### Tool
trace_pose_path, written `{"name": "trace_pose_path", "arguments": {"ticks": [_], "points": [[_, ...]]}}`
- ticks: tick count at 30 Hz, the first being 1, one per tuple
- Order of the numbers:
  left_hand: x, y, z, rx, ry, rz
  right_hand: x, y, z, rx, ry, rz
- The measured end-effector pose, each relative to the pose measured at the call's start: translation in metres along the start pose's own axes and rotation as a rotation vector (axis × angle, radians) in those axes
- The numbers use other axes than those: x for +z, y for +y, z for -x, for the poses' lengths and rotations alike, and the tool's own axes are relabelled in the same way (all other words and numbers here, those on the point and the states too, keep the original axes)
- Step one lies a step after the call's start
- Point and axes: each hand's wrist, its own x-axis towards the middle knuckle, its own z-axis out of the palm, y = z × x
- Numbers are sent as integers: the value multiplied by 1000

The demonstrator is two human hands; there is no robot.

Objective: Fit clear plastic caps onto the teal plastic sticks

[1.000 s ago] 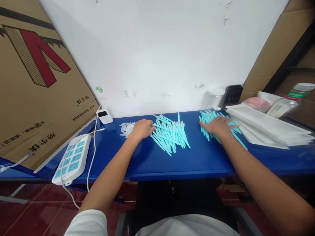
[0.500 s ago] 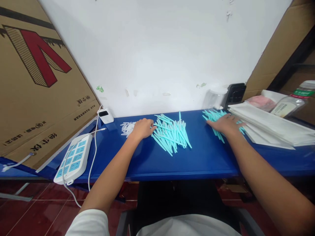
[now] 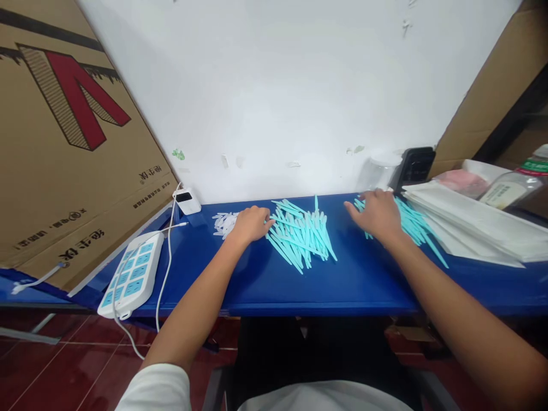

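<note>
A loose pile of slim turquoise plastic sticks (image 3: 306,237), some with pale ends, lies mid-table. At its left edge is my left hand (image 3: 253,224), fingers bent and together, thumb near the stick ends; whatever it pinches is hidden. Small whitish translucent pieces (image 3: 223,224) lie just left of that hand, partly covered by it. Over a second group of turquoise sticks (image 3: 413,222) on the right rests my right hand (image 3: 377,216), palm down, thumb stretched apart from the fingers. Sticks show on both sides of it, and those beneath are hidden.
A white power strip (image 3: 133,274) with cables and a small white device (image 3: 187,201) stand at left beside a large cardboard box (image 3: 85,188). White flat packets (image 3: 479,222), a clear jar (image 3: 381,171), a black device (image 3: 416,165) and a bottle (image 3: 514,185) are at right.
My right hand has moved left across the right-hand sticks, and these now fan out further toward the front right. My left hand stays by the middle pile. The view has shifted slightly.
</note>
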Motion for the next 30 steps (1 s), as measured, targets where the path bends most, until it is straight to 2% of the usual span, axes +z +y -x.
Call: {"name": "trace_pose_path", "arguments": {"ticks": [1,4,6,9,13,19,21,24,30], "points": [[0,0,0,-7,3,-3,-7,-11,0,-19,-120,-25],[1,-1,0,-20,12,-17,-25,-45,-2,-75,-642,-76],[1,-1,0,-18,15,-24,-30,-64,-4,-132,-824,-48],[1,0,0,-14,18,-22,-25,-79,-6,-208,-876,-20],[2,3,-1,-1,27,-5,-8,-70,-7,-252,-871,-149],[5,11,-2,29,43,90,10,-44,-14,-433,-634,-246],[6,15,-2,44,55,145,8,-41,-17,-438,-604,-296],[8,21,-1,86,89,265,-2,-41,-17,-404,-700,-456],[13,35,0,119,221,727,-31,-47,0,-505,-1066,-872]]}}
